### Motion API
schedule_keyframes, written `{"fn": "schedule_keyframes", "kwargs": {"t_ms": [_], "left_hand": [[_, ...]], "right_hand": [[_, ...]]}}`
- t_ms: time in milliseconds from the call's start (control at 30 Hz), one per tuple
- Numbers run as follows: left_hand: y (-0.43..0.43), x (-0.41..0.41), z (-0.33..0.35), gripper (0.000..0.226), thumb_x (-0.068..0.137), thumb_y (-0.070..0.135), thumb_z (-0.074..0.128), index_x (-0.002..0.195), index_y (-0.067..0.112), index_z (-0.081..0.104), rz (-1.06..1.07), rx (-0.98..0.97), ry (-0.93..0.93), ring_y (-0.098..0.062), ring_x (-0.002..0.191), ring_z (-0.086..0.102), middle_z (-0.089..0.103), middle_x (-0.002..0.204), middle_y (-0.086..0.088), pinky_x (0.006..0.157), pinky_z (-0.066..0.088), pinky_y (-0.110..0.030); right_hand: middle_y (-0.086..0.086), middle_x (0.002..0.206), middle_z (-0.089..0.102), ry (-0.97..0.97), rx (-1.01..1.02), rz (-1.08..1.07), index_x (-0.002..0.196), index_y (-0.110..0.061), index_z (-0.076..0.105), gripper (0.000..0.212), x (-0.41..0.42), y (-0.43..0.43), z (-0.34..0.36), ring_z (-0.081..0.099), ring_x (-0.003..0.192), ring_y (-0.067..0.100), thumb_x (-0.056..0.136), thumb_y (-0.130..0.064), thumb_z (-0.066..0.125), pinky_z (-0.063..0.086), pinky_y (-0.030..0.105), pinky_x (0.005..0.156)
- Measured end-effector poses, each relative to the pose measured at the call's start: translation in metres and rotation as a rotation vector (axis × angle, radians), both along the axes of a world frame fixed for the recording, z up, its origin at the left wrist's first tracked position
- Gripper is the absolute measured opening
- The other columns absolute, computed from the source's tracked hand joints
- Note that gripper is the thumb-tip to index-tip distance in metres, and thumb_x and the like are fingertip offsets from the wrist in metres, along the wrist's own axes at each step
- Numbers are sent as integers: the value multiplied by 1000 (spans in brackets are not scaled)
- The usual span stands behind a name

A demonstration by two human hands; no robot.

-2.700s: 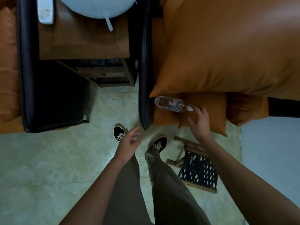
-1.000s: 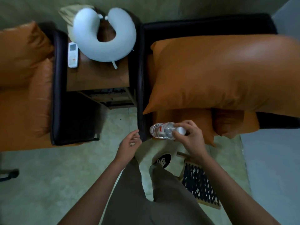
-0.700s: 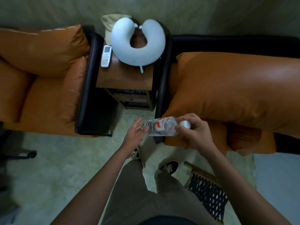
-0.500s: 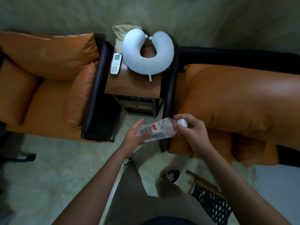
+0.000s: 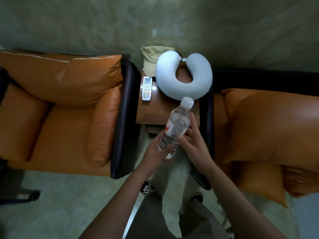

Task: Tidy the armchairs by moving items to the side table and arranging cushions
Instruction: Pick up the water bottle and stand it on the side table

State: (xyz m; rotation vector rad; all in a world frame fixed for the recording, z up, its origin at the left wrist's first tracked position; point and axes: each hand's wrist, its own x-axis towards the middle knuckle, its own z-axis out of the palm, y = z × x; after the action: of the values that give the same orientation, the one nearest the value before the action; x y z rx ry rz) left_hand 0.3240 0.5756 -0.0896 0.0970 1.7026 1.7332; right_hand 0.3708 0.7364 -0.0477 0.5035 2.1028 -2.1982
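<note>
My left hand (image 5: 156, 151) and right hand (image 5: 194, 144) both grip the clear water bottle (image 5: 174, 128), held cap-up before the table (image 5: 155, 112) between two orange armchairs.

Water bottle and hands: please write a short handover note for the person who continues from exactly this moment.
Left hand: holds the lower part of the water bottle.
Right hand: grips the bottle near its label.
Bottle: capped, in the air in front of the side table, tilted with its cap toward the table, not yet put down.
Already on the table: neck pillow, remote control, beige cap.
Left to do: place the bottle on the free front part of the table, then arrange the large orange cushion lying on the right armchair.
</note>
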Motion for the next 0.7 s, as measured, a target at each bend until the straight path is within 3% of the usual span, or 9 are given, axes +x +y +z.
{"fn": "schedule_keyframes", "kwargs": {"t_ms": [133, 233, 333, 433, 500, 600, 700], "left_hand": [[1, -45, -16, 51, 93, 27, 68, 138, 42, 49, -26, -38, 97, -13, 120, 64, 67, 131, 10, 100, 53, -35], [14, -72, -36, 54, 93, 21, 71, 137, 45, 50, 1, -59, 151, -16, 127, 60, 64, 136, 5, 110, 46, -46], [30, -97, -54, 55, 92, 19, 72, 137, 44, 52, 22, -51, 165, -17, 126, 61, 64, 135, 4, 109, 47, -45], [46, -121, -76, 59, 92, 14, 72, 146, 20, 47, 68, -70, 176, -15, 124, 62, 65, 134, 1, 104, 49, -37], [53, -136, -97, 63, 91, 4, 70, 148, 12, 43, 81, -77, 186, -9, 123, 62, 65, 133, 5, 99, 48, -25], [57, -152, -123, 70, 89, 2, 71, 148, 24, 40, 82, -86, 194, -2, 126, 57, 61, 132, 25, 100, 46, -22], [60, -160, -146, 70, 89, 4, 73, 145, 33, 43, 119, -78, 180, -6, 128, 57, 60, 135, 25, 100, 49, -24]], "right_hand": [[-5, 147, 53, 19, 22, -30, 160, -34, 6, 82, -41, -2, -16, 58, 129, 15, 101, -9, 56, 52, 44, 103], [-6, 149, 52, 23, 51, -51, 159, -35, 9, 79, -69, 6, -37, 55, 133, 14, 100, -11, 55, 49, 45, 107], [-3, 152, 49, 45, 115, -39, 160, -29, 8, 76, -96, 17, -63, 52, 136, 16, 102, -9, 52, 47, 47, 109], [1, 158, 40, 51, 120, -16, 161, -25, 7, 75, -120, 28, -90, 46, 142, 19, 102, -14, 52, 41, 55, 113], [0, 160, 38, 50, 110, -9, 161, -23, 7, 75, -134, 34, -110, 43, 143, 18, 102, -12, 52, 38, 55, 115], [-4, 160, 37, 16, 110, 8, 161, -22, 7, 75, -149, 43, -140, 44, 142, 13, 103, -5, 51, 38, 49, 116], [-6, 160, 38, -5, 92, 43, 161, -23, 9, 74, -156, 48, -168, 45, 142, 13, 103, -4, 50, 39, 51, 115]]}}
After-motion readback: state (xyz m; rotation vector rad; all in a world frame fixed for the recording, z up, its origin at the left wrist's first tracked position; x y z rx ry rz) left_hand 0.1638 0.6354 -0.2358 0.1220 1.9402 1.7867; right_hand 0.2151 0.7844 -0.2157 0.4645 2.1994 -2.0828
